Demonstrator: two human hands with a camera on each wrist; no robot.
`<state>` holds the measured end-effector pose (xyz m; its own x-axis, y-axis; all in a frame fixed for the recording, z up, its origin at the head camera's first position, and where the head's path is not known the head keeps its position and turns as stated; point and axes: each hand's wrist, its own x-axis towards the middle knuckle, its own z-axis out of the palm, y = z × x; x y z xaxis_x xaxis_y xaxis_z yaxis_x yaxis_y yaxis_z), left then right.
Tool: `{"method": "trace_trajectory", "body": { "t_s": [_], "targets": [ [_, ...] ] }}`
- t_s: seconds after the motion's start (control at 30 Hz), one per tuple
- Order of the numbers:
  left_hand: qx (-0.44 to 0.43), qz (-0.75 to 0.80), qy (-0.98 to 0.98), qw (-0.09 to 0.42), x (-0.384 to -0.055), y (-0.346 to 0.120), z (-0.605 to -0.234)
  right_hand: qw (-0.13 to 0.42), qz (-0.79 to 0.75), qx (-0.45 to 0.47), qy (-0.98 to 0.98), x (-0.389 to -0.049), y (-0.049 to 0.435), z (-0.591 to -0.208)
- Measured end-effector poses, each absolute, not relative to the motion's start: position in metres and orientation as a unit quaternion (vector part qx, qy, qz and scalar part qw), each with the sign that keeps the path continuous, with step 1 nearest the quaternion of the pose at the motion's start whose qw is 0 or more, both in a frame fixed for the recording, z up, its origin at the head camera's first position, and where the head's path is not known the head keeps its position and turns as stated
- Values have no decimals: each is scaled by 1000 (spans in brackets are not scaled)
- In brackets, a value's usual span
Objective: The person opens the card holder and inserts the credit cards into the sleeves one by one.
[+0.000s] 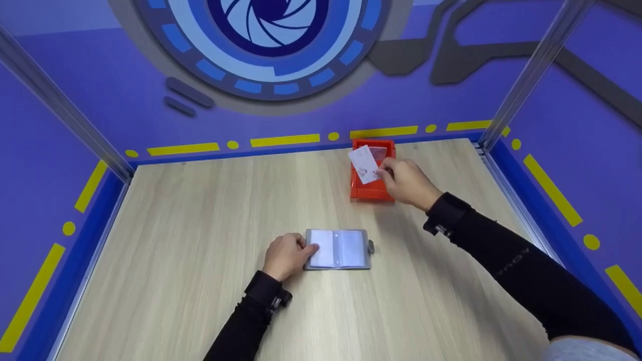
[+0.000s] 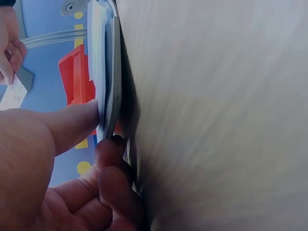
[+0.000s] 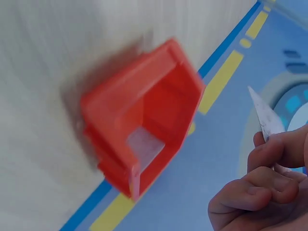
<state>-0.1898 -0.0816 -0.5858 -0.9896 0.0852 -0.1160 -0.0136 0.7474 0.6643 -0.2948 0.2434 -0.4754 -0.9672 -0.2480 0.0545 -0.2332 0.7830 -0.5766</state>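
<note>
Right hand (image 1: 409,183) pinched a white card (image 1: 364,164) above the red bin (image 1: 370,194), another card (image 3: 145,147) inside; left hand (image 1: 288,254) pinched the left edge of the unfolded card holder (image 1: 336,249) on the table (image 1: 200,250). Looked like card pick-up; next move likely called for aligning it with a page (image 1: 353,249)

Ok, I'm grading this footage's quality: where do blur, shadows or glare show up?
Head: faint pale sheen on the table below the open album, soft shadow below the right hand; left wrist: dark shadow along the album's underside; right wrist: the red bin blurred, its shadow soft-edged.
</note>
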Motion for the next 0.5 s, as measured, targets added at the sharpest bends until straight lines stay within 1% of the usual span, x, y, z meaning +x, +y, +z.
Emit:
{"method": "trace_trajectory", "body": {
  "t_s": [0.33,0.5],
  "targets": [
    [13,350,933,79,-190,-81,-585,52,-348,-130,927,-260,231,-498],
    [14,351,933,80,-190,-81,-585,95,-352,-127,922,-246,227,-512]
  ]
}}
